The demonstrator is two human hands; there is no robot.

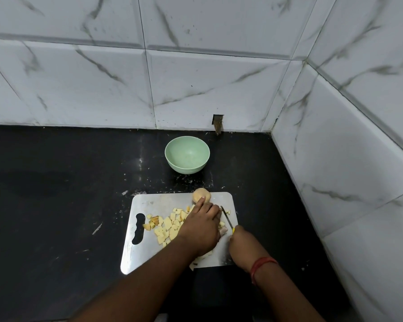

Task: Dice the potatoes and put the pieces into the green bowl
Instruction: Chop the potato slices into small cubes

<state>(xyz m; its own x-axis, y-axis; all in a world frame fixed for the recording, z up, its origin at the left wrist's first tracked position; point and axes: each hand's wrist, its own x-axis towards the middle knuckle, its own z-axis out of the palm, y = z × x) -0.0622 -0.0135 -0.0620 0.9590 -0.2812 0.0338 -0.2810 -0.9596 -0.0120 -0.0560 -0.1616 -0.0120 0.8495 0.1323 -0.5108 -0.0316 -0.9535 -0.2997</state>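
The right hand [240,242] grips a knife [227,220] with a yellow handle, its blade pointing away over the cutting board [147,256]. The left hand [203,226] presses down on potato just beside the blade, fingers bent over it. Diced potato pieces [166,226] lie to its left. A whole potato [201,194] sits at the board's far edge. The green bowl [187,154] stands farther back on the black counter [56,194], with nothing in it.

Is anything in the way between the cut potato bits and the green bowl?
Nothing visible blocks the way. The potato pieces lie on the cutting board, and only bare black counter separates the board from the empty green bowl behind it. A whole potato sits at the board's far edge, slightly right of that path.
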